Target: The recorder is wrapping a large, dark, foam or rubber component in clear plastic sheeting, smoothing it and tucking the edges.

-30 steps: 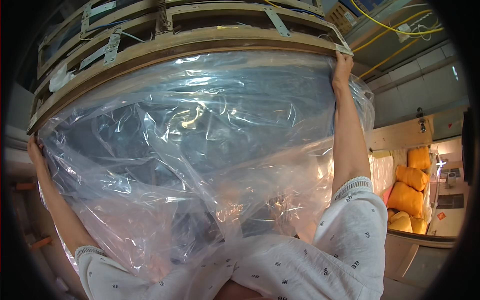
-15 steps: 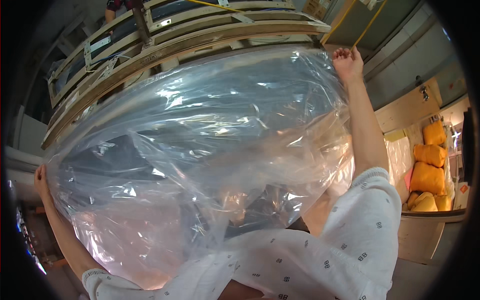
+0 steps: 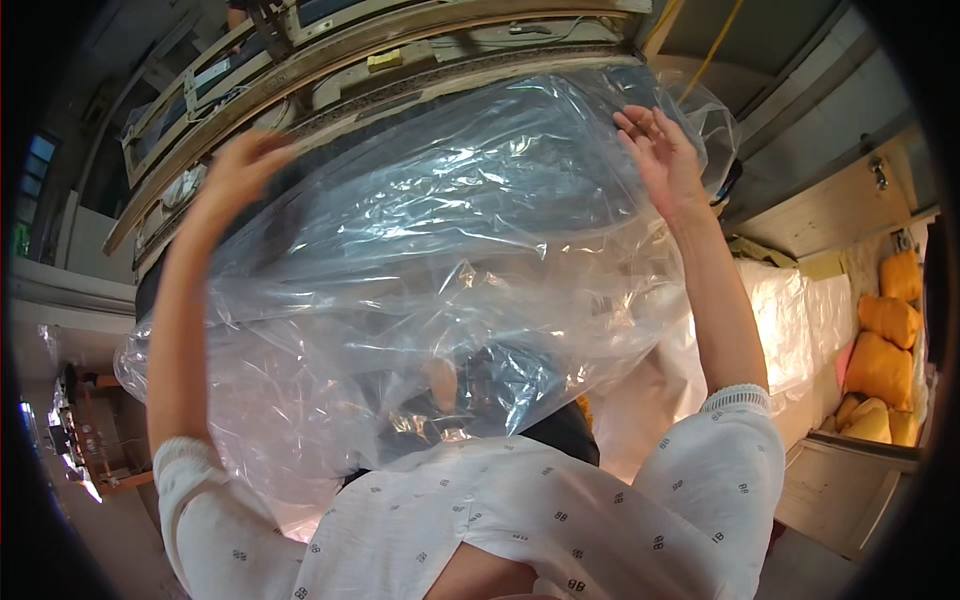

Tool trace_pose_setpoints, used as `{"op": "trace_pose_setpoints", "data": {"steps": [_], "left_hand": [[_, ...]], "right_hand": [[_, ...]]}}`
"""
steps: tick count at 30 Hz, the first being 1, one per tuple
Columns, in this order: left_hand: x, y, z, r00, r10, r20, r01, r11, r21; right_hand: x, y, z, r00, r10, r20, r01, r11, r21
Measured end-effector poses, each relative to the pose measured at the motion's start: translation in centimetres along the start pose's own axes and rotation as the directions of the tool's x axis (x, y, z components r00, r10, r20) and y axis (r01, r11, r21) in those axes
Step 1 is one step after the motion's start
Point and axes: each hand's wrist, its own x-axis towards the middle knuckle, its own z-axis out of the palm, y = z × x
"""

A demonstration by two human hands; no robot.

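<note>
A large clear plastic sheet (image 3: 440,200) lies spread and wrinkled in front of me. Its far part covers a dark surface, and its near part hangs down toward my body. Above the sheet's far left edge is my left hand (image 3: 240,170), somewhat blurred, with fingers stretched out and nothing seen in them. Over the far right corner of the sheet, my right hand (image 3: 660,160) is open, its fingers loosely bent and apart. Whether the right fingertips touch the plastic I cannot tell.
Beyond the sheet runs a wooden slatted frame (image 3: 350,75) with metal brackets and a small yellow block (image 3: 384,61). A yellow cord (image 3: 715,50) hangs at the far right. Orange bundles (image 3: 880,365) are stacked at the right, near a wooden panel (image 3: 835,210).
Both hands have let go of the sheet's edges. My left hand has moved up and inward, my right slightly down and inward. The plastic has settled lower, baring the frame's near edge.
</note>
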Motion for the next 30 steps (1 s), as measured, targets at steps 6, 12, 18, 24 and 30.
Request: {"op": "trace_pose_setpoints", "data": {"steps": [6,12,18,24,30], "left_hand": [[6.3,10.8,14.7,0.972,0.232,-0.043,-0.226,0.863,-0.451],[-3.6,6.4,14.7,0.992,0.123,-0.012,-0.113,0.864,-0.491],[-15.9,-10.0,4.1,0.961,-0.181,-0.207,0.138,0.968,-0.208],[-24.9,-32.2,-8.0,0.831,-0.316,-0.457,0.287,0.948,-0.135],[-16.2,-31.5,-9.0,0.807,-0.188,-0.56,0.28,0.957,0.082]], "right_hand": [[1.9,1.6,1.5,0.976,-0.187,0.115,0.215,0.719,-0.66],[4.4,0.5,-2.1,0.91,-0.391,0.134,-0.07,-0.464,-0.883],[-2.5,4.5,3.2,0.878,-0.237,0.415,0.277,-0.456,-0.846],[-8.2,7.5,8.7,0.805,-0.066,0.589,0.523,-0.391,-0.758],[-2.0,7.7,4.4,0.863,-0.137,0.487,0.355,-0.52,-0.777]]}}
